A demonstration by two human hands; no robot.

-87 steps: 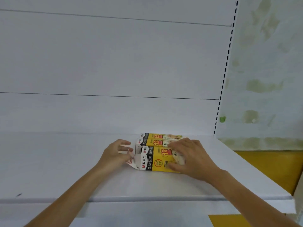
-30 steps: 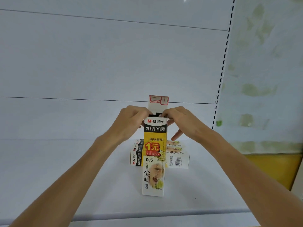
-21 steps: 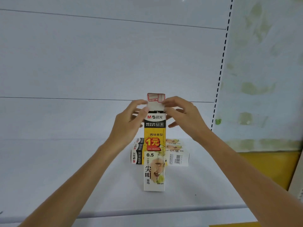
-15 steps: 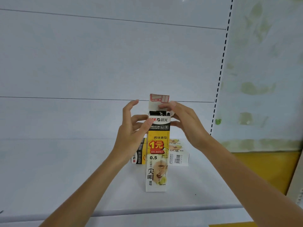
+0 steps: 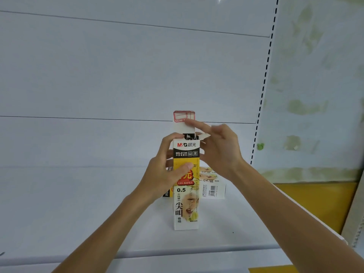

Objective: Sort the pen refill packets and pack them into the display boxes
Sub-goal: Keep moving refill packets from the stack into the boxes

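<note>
Here, left hand (image 5: 167,171) gripping box (image 5: 186,206), upright

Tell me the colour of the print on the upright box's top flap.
The top flap shows red lines on white; head view.

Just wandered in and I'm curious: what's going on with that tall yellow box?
A person is working on a refill box standing upright on a white shelf. The left hand grips its middle, while the right hand touches the raised top flap with a forefinger, so the box is open. Behind it, other boxes lie flat.
</note>
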